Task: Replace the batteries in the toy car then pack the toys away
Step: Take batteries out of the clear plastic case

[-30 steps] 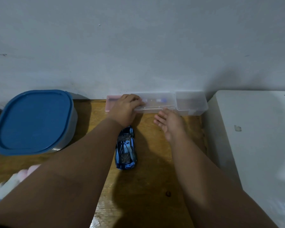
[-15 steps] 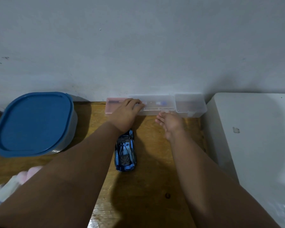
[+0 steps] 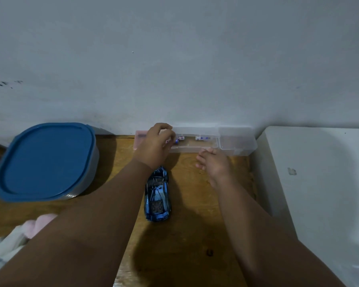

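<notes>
Toy car on table; left hand pinching battery in clear case, right hand spread at its edge.

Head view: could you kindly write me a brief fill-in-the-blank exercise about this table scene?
The toy car is ____ in colour. The batteries lie in a clear case standing against the ____. The hand at those batteries is the person's ____ one. Missing words: blue; wall; left.
</notes>
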